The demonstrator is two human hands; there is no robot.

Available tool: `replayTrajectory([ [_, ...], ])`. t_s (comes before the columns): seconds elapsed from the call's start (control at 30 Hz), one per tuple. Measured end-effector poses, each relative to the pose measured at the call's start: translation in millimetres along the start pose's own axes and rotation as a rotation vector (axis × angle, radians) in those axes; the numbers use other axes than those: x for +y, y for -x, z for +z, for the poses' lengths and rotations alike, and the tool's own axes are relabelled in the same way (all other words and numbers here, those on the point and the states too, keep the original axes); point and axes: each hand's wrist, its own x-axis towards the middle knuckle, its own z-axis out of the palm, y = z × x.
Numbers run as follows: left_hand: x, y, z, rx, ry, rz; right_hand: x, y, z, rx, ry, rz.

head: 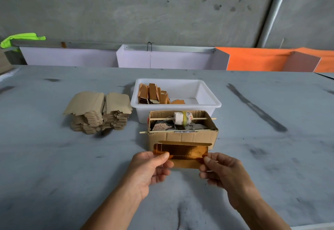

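Observation:
I hold a shiny gold cardboard blank (pixel 182 153) with dashed fold lines flat in front of me, just above the grey table. My left hand (pixel 149 168) pinches its left end between thumb and fingers. My right hand (pixel 222 171) pinches its right end the same way. Behind the blank stands an open brown carton (pixel 182 136) with two wooden sticks across it and a roll of white thread on the rear stick. A white plastic tub (pixel 207 101) behind the carton holds several folded gold pieces (pixel 153 94) at its left side.
A tall stack of flat tan cardboard blanks (pixel 98 112) sits at the left of the tub. The grey table (pixel 54 157) has dark smudges. White and orange panels (pixel 253 60) line its far edge in front of a concrete wall.

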Motion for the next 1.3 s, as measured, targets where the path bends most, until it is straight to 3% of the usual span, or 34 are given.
replayTrajectory([
  [0.27,1,0,-5,-0.019,-0.040,-0.089,-6,-4,0,-0.007,0.016,0.076],
  [0.6,-2,0,-4,0.003,-0.022,-0.014,-9,-3,4,-0.009,0.068,0.076],
  [0.9,-11,2,2,0.124,-0.002,0.055,-6,-2,13,0.017,-0.072,0.103],
  [1.13,-9,4,-3,0.107,-0.076,0.123,-5,-4,10,-0.073,-0.088,0.114],
  [1.3,-8,5,-4,0.067,-0.039,0.056,-5,-5,6,-0.122,-0.104,0.126],
])
